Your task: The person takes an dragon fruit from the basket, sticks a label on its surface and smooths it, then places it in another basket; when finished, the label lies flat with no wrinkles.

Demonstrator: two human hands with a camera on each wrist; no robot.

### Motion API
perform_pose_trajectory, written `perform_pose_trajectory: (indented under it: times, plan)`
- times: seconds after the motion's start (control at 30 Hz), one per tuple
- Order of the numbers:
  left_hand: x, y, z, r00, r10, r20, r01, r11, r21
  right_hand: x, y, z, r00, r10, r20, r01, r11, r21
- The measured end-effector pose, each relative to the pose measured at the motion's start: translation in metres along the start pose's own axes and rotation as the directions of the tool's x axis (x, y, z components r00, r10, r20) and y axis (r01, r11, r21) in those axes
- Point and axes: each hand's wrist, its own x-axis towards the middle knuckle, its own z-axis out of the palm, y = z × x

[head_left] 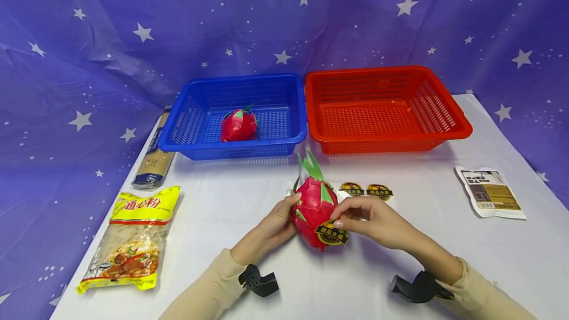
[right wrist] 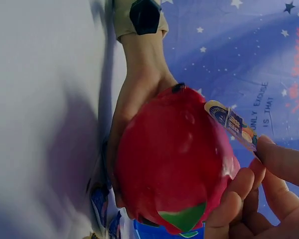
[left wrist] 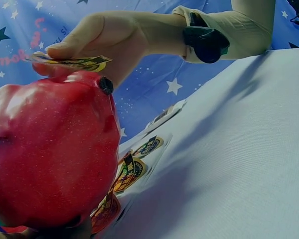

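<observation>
While the left hand (head_left: 272,226) gripped a dragon fruit (head_left: 311,204) over the bench (head_left: 235,204), the right hand's (head_left: 386,222) fingers (head_left: 356,202) pinched a fruit sticker (head_left: 331,235) not yet pressed flat, so labelling looked kinda half-done.

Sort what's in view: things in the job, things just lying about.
Likely in the job:
red dragon fruit with green leaves, in the left hand
black and gold sticker, in the right hand
matching stickers on the white table

Apparently lying about:
yellow and clear plastic bag
long tan packet
flat white pouch
red plastic basket
blue plastic basket holding another dragon fruit
</observation>
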Motion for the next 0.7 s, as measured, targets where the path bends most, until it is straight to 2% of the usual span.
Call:
perform_pose_trajectory:
  times: [0.2, 0.47, 0.57, 0.7]
  plan:
    - [0.0, 0.0, 0.0, 1.0, -0.014, 0.025, 0.014, 1.0, 0.003, 0.007, -0.001, 0.002, 1.0, 0.004, -0.017, -0.005, 0.996, -0.094]
    - [0.0, -0.001, -0.001, 0.999, -0.008, 0.051, 0.008, 1.0, -0.014, 0.008, 0.001, 0.01, 0.992, 0.002, -0.126, -0.019, 0.99, -0.138]
    - [0.0, -0.001, -0.002, 0.999, -0.008, 0.047, 0.008, 1.0, -0.015, 0.008, 0.003, 0.013, 0.988, -0.028, -0.155, 0.005, 0.989, -0.147]
    - [0.0, -0.001, -0.001, 0.999, -0.007, 0.051, 0.008, 1.0, -0.013, 0.009, 0.002, 0.019, 0.973, -0.108, -0.206, 0.075, 0.984, -0.163]
